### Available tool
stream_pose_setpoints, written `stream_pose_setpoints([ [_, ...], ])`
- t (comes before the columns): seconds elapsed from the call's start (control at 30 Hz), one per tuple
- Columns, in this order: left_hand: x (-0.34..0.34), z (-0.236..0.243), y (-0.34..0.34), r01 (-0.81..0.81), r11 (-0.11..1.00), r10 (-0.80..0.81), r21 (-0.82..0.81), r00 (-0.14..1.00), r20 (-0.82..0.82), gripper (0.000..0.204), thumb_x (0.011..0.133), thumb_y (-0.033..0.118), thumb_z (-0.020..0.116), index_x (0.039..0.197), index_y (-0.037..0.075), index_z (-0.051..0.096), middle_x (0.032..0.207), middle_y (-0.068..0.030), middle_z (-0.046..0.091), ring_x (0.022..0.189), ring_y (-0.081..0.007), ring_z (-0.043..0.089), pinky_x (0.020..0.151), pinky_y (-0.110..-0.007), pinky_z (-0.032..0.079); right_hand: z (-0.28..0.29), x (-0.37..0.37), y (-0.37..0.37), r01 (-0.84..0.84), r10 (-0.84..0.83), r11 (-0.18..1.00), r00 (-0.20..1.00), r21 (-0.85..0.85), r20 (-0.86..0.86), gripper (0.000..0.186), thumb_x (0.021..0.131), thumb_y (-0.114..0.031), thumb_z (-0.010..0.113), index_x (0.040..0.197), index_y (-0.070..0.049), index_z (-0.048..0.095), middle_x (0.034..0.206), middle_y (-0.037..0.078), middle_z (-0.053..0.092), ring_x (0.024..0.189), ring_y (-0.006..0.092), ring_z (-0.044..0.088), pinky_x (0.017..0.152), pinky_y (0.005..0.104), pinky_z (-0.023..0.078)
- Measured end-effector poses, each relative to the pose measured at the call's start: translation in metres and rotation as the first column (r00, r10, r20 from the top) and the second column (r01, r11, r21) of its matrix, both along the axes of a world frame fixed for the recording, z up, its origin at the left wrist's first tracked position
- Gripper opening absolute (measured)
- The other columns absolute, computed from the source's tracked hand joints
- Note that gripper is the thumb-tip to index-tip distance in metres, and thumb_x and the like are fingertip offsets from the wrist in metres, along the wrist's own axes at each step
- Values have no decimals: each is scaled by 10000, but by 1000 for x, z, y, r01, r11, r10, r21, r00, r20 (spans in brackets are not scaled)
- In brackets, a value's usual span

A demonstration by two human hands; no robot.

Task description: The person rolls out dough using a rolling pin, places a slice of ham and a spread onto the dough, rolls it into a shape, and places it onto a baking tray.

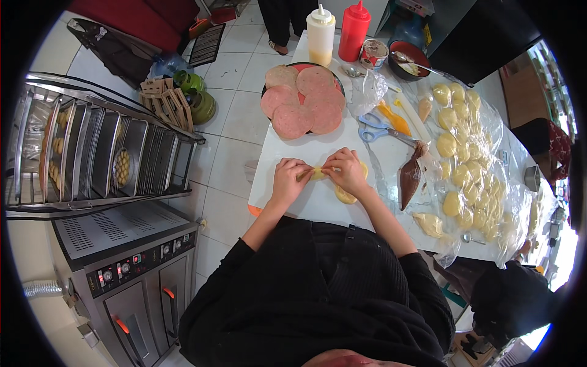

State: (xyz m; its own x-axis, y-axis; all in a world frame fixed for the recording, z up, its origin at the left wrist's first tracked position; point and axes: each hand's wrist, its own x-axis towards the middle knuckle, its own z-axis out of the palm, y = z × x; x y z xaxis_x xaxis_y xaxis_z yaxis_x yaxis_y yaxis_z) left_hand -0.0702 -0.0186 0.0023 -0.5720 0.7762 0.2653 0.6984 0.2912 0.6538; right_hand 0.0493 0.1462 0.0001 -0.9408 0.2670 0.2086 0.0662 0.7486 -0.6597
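My left hand (pixel 288 179) and my right hand (pixel 347 171) meet over the white table (pixel 269 191). Between them is a small strip of yellow dough (pixel 318 174), pinched at both ends by closed fingers. More yellow dough (pixel 344 195) lies beneath and beside my right hand, partly covered by it. Beyond my hands, round pink slices of meat (pixel 292 121) overlap on a dark-rimmed plate. Blue-handled scissors (pixel 373 129) and a piping bag with brown filling (pixel 410 182) lie to the right of my right hand.
Many dough balls (pixel 463 177) sit under clear plastic at right. A pale squeeze bottle (pixel 320 38), a red one (pixel 355 32), an open can (pixel 373 54) and a bowl (pixel 409 60) stand at the back. At left are a tray rack (pixel 101 147) and an oven (pixel 131 251). Another person stands beyond the table.
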Motion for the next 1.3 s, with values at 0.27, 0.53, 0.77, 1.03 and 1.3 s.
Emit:
stream_pose_setpoints([
  [0.27, -21, -4, -27, 36, 999, -34, -34, 999, 42, 166, 698, 176, 747, 852, 125, 712, 877, 13, 673, 904, -214, 547, 825, -347, 396, 20, -8, -14, 62, -64, 995, 998, -79, -24, 142, 709, -193, 727, 831, -120, 726, 882, -8, 641, 921, 187, 526, 814, 351, 353],
  [0.53, -12, -10, -23, -78, 997, 77, -20, 996, -53, 92, 732, 156, 721, 803, 109, 687, 831, 18, 662, 885, -207, 548, 786, -358, 391, 6, -11, -15, 3, -4, 999, 1000, -42, -29, 181, 699, -202, 733, 860, -119, 723, 912, -13, 643, 950, 193, 522, 836, 363, 340],
  [0.77, -11, -7, -17, -85, 994, 85, 69, 996, -6, 125, 740, 162, 718, 848, 107, 685, 837, 10, 659, 893, -224, 549, 787, -361, 396, 4, -23, -27, 12, -12, 1000, 1000, -19, -19, 180, 688, -203, 737, 856, -141, 724, 945, -23, 639, 970, 191, 524, 855, 369, 336],
  [1.03, -18, -10, -33, -35, 999, 35, 1, 999, -12, 149, 682, 114, 749, 821, 95, 699, 806, -3, 673, 852, -221, 556, 797, -337, 419, 16, -29, -39, 38, -43, 997, 996, -67, -73, 116, 702, -185, 736, 803, -131, 722, 894, -24, 644, 951, 184, 529, 871, 372, 314],
  [1.3, -12, -11, -30, -134, 990, 137, 40, 987, -81, 83, 710, 131, 729, 780, 100, 694, 777, 1, 668, 818, -212, 543, 778, -350, 374, 6, -34, -47, 37, -34, 999, 992, 23, -121, 115, 721, -182, 723, 817, -120, 712, 887, -23, 642, 951, 189, 525, 856, 391, 309],
])
